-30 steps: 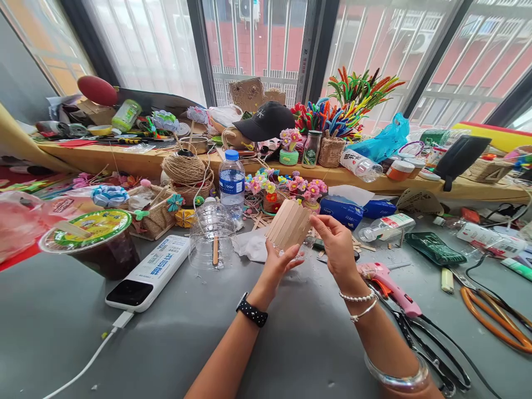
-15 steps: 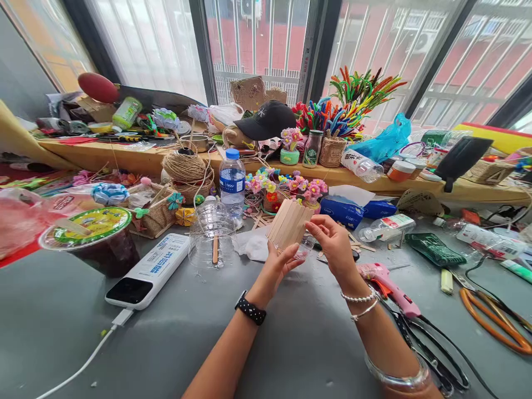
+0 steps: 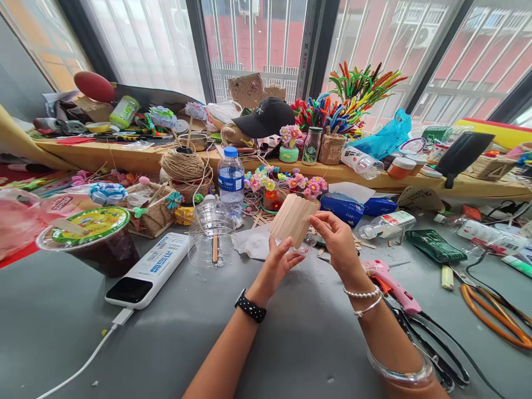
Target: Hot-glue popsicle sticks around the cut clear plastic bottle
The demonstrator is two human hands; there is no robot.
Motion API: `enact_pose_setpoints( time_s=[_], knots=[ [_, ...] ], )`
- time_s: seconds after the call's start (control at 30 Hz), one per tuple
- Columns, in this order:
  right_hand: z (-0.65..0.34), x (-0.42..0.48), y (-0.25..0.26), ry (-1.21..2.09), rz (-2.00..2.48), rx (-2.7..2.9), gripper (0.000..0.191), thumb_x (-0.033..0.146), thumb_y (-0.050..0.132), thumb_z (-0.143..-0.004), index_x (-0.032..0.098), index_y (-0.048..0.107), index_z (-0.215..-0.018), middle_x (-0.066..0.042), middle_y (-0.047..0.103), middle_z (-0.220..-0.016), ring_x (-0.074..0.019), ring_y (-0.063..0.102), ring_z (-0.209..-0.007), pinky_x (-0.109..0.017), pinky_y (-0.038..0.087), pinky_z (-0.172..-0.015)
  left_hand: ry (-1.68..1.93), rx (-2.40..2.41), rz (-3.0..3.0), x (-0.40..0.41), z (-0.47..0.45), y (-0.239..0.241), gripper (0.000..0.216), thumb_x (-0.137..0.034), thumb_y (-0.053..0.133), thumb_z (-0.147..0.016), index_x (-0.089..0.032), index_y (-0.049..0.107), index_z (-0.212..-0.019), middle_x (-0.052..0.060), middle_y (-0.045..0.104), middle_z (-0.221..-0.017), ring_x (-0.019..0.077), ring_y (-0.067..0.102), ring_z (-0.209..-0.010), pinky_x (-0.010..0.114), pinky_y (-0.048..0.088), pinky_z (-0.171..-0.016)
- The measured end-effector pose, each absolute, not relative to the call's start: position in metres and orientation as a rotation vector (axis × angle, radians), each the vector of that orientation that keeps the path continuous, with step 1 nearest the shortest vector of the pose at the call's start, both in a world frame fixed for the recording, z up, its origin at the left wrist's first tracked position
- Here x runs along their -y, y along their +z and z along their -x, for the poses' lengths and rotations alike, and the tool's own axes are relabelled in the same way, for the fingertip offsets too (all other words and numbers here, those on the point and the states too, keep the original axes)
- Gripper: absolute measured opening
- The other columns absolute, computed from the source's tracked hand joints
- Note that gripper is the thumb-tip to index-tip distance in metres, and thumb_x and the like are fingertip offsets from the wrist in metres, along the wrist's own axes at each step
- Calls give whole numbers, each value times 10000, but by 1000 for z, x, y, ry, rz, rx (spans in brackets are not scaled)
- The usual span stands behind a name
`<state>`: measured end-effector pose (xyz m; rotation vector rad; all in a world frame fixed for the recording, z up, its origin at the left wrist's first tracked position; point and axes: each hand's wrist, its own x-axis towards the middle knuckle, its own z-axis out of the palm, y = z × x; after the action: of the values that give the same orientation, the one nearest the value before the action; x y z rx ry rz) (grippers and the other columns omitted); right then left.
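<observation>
A panel of popsicle sticks [image 3: 292,220], laid side by side with uneven ends, is held up above the grey table. My left hand [image 3: 281,260] grips its lower edge between thumb and fingers. At the panel's right edge, my right hand [image 3: 336,238] pinches with thumb and forefinger. Below and behind the panel lie a crumpled white sheet [image 3: 252,244] and clear plastic scraps, partly hidden by my hands. A pink glue gun [image 3: 393,285] rests to the right of my right wrist. Left of the panel, a cut clear plastic bottle [image 3: 203,233] has a popsicle stick on it.
On the left are a lidded cup of dark drink [image 3: 95,249] and a white power bank [image 3: 149,271] with its cable. A water bottle [image 3: 231,183] stands behind. Black-handled scissors [image 3: 432,343] and orange-handled scissors [image 3: 494,316] lie right. A cluttered wooden shelf [image 3: 266,169] runs along the windows.
The panel has tilted clockwise and shifted slightly right. My right hand has moved a little right with its edge; my left hand stays nearly in place.
</observation>
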<state>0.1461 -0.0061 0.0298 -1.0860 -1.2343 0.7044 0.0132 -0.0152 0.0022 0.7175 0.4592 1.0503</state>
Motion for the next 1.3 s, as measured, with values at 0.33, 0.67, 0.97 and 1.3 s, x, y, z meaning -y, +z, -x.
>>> enact_pose_setpoints(
  time_s=[0.33, 0.67, 0.97, 1.3],
  knots=[
    [-147, 5, 28, 714, 1091, 1249, 193, 372, 581, -664, 189, 568, -724, -11, 566, -824, -133, 513, -804, -286, 385, -774, 1090, -520, -746, 17, -15, 5, 626, -312, 568, -708, -282, 214, -1224, 78, 471, -1131, 161, 602, -774, 370, 415, -818],
    [-149, 7, 28, 737, 1136, 1265, 208, 386, 575, -662, 189, 552, -724, -6, 567, -796, -127, 507, -778, -281, 384, -749, 1090, -569, -744, 20, -15, 8, 700, -275, 620, -672, -281, 194, -1228, 84, 499, -1094, 171, 608, -769, 401, 405, -844],
    [-141, 8, 31, 617, 1088, 1269, 371, 353, 579, -671, 233, 486, -1010, 38, 502, -668, -99, 498, -677, -252, 403, -676, 1094, -622, -753, 20, -16, 8, 700, -289, 629, -662, -258, 208, -1221, 85, 508, -1032, 166, 608, -741, 389, 422, -817],
    [-146, 7, 29, 729, 1160, 1328, 250, 395, 549, -685, 172, 553, -800, -20, 579, -778, -128, 530, -728, -281, 413, -719, 1001, -701, -842, 14, -12, 2, 661, -343, 587, -693, -251, 222, -1236, 122, 486, -1112, 153, 613, -693, 365, 448, -768]
  ],
)
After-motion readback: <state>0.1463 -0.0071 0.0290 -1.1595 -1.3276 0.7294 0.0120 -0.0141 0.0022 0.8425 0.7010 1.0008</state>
